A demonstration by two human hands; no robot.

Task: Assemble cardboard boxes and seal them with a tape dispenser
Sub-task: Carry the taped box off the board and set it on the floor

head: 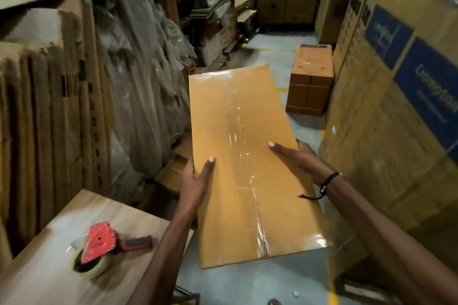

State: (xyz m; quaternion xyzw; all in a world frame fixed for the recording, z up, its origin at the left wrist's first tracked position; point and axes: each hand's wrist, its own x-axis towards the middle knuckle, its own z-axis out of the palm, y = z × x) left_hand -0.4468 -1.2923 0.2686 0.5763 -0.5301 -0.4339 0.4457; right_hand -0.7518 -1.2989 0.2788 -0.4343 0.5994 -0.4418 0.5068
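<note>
I hold a long brown cardboard box point(238, 151) out in front of me above the floor; clear tape runs down its top seam. My left hand point(195, 181) grips its left edge, thumb on top and fingers round the side. My right hand point(297, 158) grips the right edge the same way, with a black cord at the wrist. A red tape dispenser point(104, 245) with a roll of clear tape lies on its side on the wooden table point(37, 270) at lower left, apart from both hands.
Flat cardboard sheets point(49, 106) and plastic-wrapped stock point(138, 62) stand at left. Large printed cartons point(396, 106) wall the right side. A small sealed box point(309, 79) stands on the grey floor point(270, 47) ahead. More boxes fill the back.
</note>
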